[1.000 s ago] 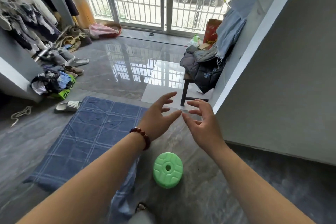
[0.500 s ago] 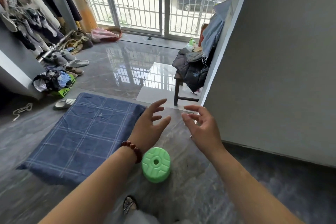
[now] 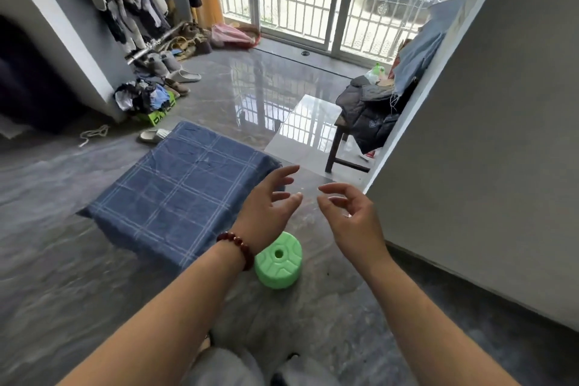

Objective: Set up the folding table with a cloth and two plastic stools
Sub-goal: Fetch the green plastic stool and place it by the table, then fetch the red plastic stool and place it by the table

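Though illegible, box lettering [image 3: 162, 112] beyond cloth [image 3: 175, 194]

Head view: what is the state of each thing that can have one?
Blue checked fabric cloth: spread flat, edges hanging down.
Green round plastic stool: upright on the floor, beside the cloth's near corner.
Left hand: open, empty.
Right hand: open, fingers loosely bent, empty.

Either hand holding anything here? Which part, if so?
Nothing is held. The left hand and right hand are both empty, fingers loosely curled in the air; the green stool below them is untouched.
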